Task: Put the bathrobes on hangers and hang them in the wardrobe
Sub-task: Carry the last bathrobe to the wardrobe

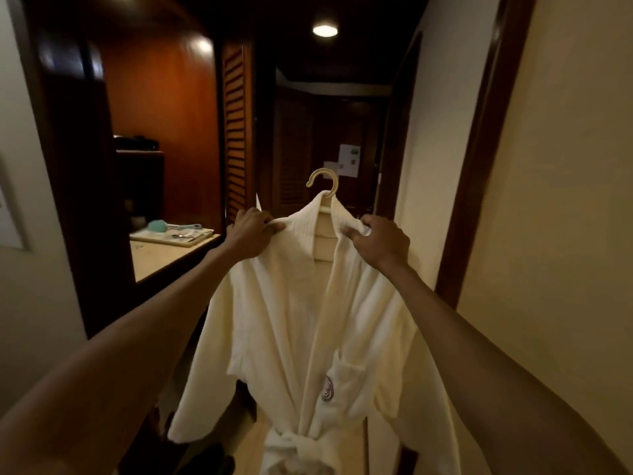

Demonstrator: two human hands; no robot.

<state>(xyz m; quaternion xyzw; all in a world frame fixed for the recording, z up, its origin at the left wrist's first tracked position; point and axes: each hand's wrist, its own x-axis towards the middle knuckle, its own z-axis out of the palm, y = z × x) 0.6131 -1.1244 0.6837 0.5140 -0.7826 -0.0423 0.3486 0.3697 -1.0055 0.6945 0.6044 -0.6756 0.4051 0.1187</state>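
Note:
A white bathrobe hangs in front of me on a cream hanger, whose hook sticks up above the collar. My left hand grips the robe's left shoulder. My right hand grips the right shoulder beside the collar. The robe's belt is tied low down, and a pocket with a red emblem shows on its right side. Both arms are stretched out, holding the robe up in a narrow hallway.
A dark wooden alcove on the left holds a counter with a tray and a teal object. A louvred wooden door stands beyond it. A cream wall and door frame line the right side. A ceiling light glows ahead.

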